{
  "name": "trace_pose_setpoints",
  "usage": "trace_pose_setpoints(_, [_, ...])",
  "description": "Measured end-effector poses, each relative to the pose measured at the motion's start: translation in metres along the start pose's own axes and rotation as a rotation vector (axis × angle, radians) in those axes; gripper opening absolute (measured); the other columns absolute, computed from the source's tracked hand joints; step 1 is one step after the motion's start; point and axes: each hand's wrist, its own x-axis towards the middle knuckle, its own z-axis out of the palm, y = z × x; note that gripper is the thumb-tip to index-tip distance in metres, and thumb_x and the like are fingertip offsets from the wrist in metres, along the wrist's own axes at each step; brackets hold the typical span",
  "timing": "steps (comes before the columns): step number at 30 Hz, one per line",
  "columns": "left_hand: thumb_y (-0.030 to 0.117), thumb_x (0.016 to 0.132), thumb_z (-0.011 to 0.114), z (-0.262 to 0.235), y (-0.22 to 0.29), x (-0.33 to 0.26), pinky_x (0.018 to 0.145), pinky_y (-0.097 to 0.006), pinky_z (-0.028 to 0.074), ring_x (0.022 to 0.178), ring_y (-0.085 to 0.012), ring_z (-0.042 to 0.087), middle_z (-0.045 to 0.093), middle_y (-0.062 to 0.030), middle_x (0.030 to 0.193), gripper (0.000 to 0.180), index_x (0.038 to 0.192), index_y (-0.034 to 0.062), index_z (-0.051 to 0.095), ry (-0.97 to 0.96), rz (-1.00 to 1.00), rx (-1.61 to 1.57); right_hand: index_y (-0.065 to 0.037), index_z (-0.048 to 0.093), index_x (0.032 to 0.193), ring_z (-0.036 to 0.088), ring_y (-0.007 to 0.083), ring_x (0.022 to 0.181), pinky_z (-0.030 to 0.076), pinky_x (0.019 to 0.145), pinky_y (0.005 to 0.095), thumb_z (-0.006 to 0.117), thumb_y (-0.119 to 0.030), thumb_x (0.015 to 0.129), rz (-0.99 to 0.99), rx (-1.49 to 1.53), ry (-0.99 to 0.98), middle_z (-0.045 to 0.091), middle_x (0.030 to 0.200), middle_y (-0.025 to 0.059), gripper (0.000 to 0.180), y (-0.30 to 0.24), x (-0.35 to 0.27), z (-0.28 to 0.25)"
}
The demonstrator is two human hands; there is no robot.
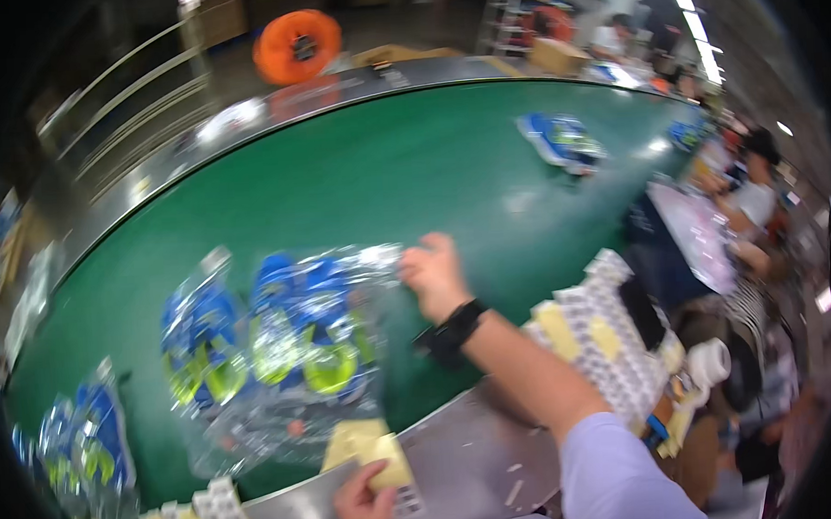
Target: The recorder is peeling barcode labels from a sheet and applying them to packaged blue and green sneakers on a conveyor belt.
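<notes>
Head view: right hand (435, 273), fingers curled, grip unclear, is nearest the bagged blue shoes (307, 324), which lie leftward, lengthwise up-down, on the green belt (402, 167); left hand (364, 505), below, pinches yellow paper (393, 461).

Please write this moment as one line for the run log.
left hand: holds yellow paper | right hand: at edge of clear bag, grip unclear | clear bag: blue shoes inside, on green belt

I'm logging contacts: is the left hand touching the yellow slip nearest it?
Touching. The head view shows the left hand holding the yellow slip by its lower left edge.
</notes>
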Motion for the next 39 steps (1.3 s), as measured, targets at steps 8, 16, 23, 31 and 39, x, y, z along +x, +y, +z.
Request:
trace_pose_setpoints(8, [0.008,0.094,0.052,0.012,0.053,-0.005,0.079,-0.029,0.046,0.085,-0.0174,0.057,0.064,-0.0078,0.096,0.02,0.101,-0.0052,0.066,0.114,-0.126,0.226,-0.003,0.04,0.131,0.053,0.0179,0.108,0.043,0.094,0.0319,0.068,-0.019,0.087,-0.218,-0.847,-0.175,0.057,0.117,0.0124,0.055,0.139,-0.093,0.062])
trace_pose_setpoints(16, [0.012,0.096,0.052,0.004,0.056,-0.006,0.081,-0.033,0.048,0.088,-0.0195,0.058,0.064,-0.0115,0.098,0.025,0.109,-0.0071,0.062,0.239,-0.032,0.107,-0.004,0.057,0.108,0.057,0.0113,0.086,0.048,0.072,0.0281,0.061,-0.025,0.094,0.041,-0.64,-0.476,0.063,0.103,0.0031,0.026,0.086,-0.139,0.047])
trace_pose_setpoints(23, [0.017,0.098,0.055,0.029,0.087,-0.037,0.086,-0.034,0.05,0.099,-0.025,0.06,0.059,-0.0192,0.118,0.037,0.125,-0.0071,0.055,0.237,0.024,0.104,-0.001,0.057,0.072,0.054,0.0102,0.052,0.042,0.047,0.0291,0.062,-0.017,0.085,0.103,-0.775,-0.589,0.056,0.059,0.0035,0.021,0.068,-0.294,-0.002])
trace_pose_setpoints(31, [0.014,0.096,0.059,0.058,0.092,-0.043,0.078,-0.029,0.05,0.09,-0.0182,0.06,0.062,-0.0148,0.109,0.031,0.122,-0.0038,0.057,0.005,0.093,0.245,0.005,0.061,0.072,0.055,0.0164,0.052,0.043,0.051,0.0337,0.062,-0.014,0.08,-0.267,-0.751,-0.476,0.056,0.058,0.0114,0.021,0.041,-0.321,-0.025])
trace_pose_setpoints(39, [0.004,0.087,0.061,0.027,0.091,-0.077,0.069,-0.026,0.053,0.08,-0.0135,0.065,0.069,-0.0089,0.093,0.026,0.112,-0.0034,0.067,0.155,0.001,0.289,0.0,0.069,0.097,0.058,0.0118,0.064,0.047,0.058,0.0321,0.062,-0.021,0.092,-0.01,-0.978,-0.578,0.066,0.073,0.0105,0.023,0.038,-0.346,-0.003])
